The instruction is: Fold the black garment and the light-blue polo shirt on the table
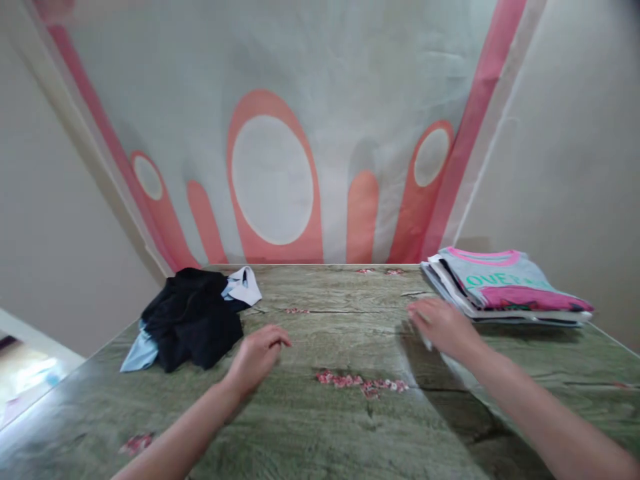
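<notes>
My left hand (260,353) is over the table beside a crumpled black garment (193,320). Its fingers are loosely bent, and nothing shows in them. To the right, my right hand (443,327) hovers just in front of a stack of folded clothes (520,290). Motion blurs its fingers; a small pale patch shows below them, too smeared to name. On top of the stack lies a grey shirt with a pink collar, green letters and a pink print. A white collar (243,287) and a light blue piece of cloth (140,350) stick out from the black garment.
The table (330,427) has a wood-grain surface with printed pink flowers (360,382). Its back edge meets a wall covering (335,67) with red and white shapes. Plain walls flank both sides, and a bright gap (30,373) lies beyond the left edge.
</notes>
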`<state>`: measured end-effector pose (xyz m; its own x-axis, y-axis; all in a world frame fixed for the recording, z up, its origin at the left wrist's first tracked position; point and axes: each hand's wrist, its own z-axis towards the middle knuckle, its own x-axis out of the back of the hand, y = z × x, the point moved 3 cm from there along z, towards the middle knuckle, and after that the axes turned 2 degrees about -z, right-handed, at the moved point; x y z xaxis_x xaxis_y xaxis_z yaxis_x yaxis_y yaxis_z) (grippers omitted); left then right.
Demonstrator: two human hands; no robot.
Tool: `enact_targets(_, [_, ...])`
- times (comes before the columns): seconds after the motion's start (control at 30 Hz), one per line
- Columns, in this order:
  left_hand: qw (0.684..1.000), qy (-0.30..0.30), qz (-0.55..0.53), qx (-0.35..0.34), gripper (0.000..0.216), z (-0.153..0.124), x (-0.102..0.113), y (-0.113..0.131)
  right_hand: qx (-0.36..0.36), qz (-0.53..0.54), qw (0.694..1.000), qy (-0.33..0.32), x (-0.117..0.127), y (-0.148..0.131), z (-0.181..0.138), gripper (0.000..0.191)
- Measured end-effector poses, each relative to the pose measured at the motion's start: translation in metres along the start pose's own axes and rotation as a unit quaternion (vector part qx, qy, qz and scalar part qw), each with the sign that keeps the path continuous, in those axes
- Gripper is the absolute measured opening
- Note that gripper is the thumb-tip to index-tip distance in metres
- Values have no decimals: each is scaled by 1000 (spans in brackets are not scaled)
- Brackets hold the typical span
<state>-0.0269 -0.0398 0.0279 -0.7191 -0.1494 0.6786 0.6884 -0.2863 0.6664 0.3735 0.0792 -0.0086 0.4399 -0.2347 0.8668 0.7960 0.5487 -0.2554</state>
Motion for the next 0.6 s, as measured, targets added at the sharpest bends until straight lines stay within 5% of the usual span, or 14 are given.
enact_targets(0.1, [976, 144, 160, 32, 21, 9, 83, -48, 16, 10, 998, -56, -43, -59, -7, 28])
enact_targets(0.23, [878, 292, 330, 184, 38, 0, 170, -107, 7, -41, 999, -26, -67, -92, -9, 35])
enact_targets(0.4, [864, 255, 344, 264, 38, -28, 185, -157, 12, -66, 998, -1, -69, -94, -12, 35])
enact_targets(0.6, [854, 289, 316, 294, 41, -31, 187, -172, 27, -63, 998, 10, -71, -90, -13, 33])
